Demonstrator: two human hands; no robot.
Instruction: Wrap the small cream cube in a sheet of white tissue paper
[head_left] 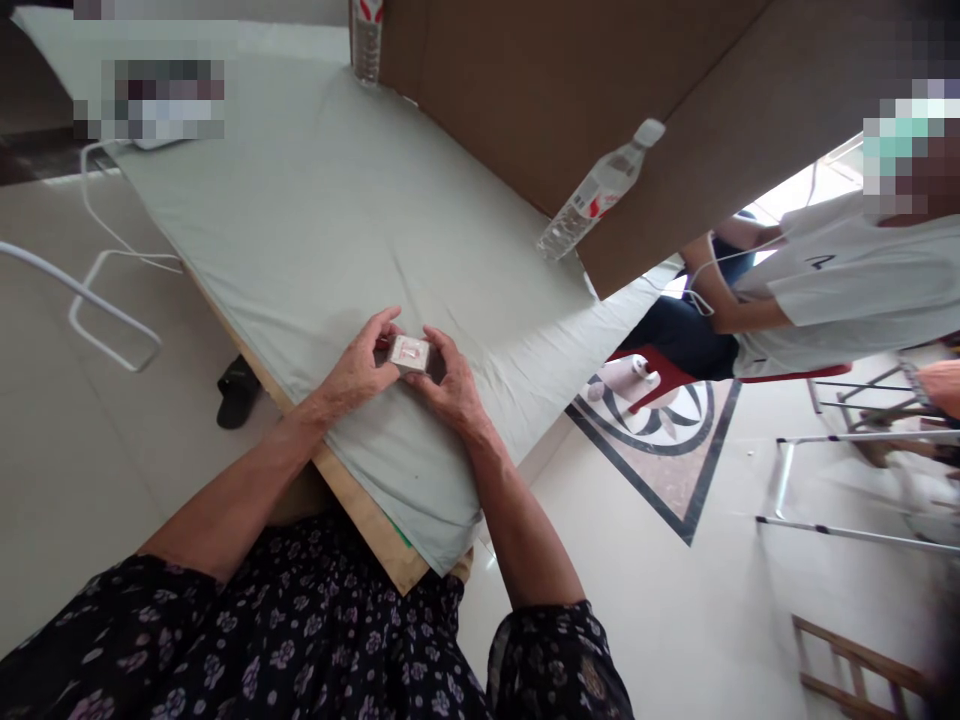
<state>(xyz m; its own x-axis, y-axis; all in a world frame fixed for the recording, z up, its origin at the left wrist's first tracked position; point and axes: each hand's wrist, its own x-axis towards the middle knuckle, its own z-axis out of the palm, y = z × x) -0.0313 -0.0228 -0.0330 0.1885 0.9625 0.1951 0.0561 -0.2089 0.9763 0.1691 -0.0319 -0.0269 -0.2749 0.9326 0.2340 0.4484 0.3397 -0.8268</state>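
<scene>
A small pale block-like box (409, 352) with a red mark on its top face lies low over the cloth-covered table (300, 250), near its corner. My left hand (358, 365) closes on its left side, thumb in front and fingers behind. On the opposite side, my right hand (453, 388) grips it with curved fingers and thumb. A bit of dark red shows by my left fingertips; what it belongs to is unclear. The box's underside is hidden.
A large cardboard panel (510, 90) stands behind, with a clear plastic bottle (600, 190) beside it and another bottle (367, 40) farther back. A white cable (82, 290) hangs at left. A seated person (847, 270) is at right, near a metal frame (862, 437).
</scene>
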